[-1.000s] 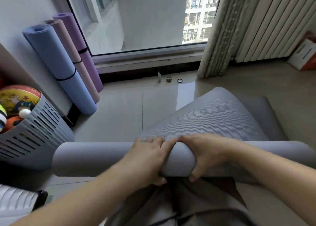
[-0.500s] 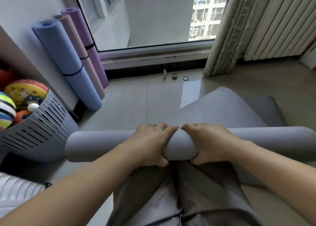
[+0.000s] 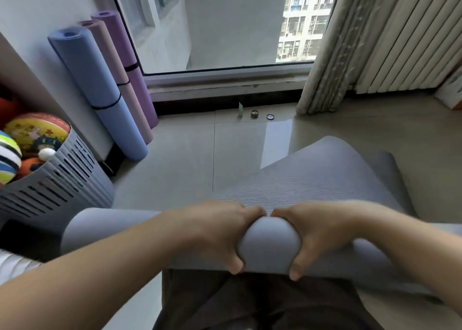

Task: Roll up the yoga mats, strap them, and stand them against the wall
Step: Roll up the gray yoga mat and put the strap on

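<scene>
A grey yoga mat [image 3: 320, 182] lies partly rolled on the floor in front of me, its free end spread out toward the window. The rolled part runs left to right across my lap. My left hand [image 3: 215, 232] and my right hand [image 3: 320, 232] both wrap around the middle of the roll, side by side, thumbs underneath. Three rolled mats lean against the left wall, each with a dark strap: a blue mat [image 3: 97, 92], a pink mat [image 3: 122, 79] and a purple mat [image 3: 127, 62].
A grey slotted basket [image 3: 57, 189] full of colourful balls stands at the left. Small items, a ring [image 3: 270, 116] among them, lie on the floor below the window. A curtain [image 3: 325, 54] hangs at the right, beside a ribbed wall panel.
The roll has moved forward over the mat and the flat part looks shorter. My hands have shifted a little right along the roll, and my view has tilted up.
</scene>
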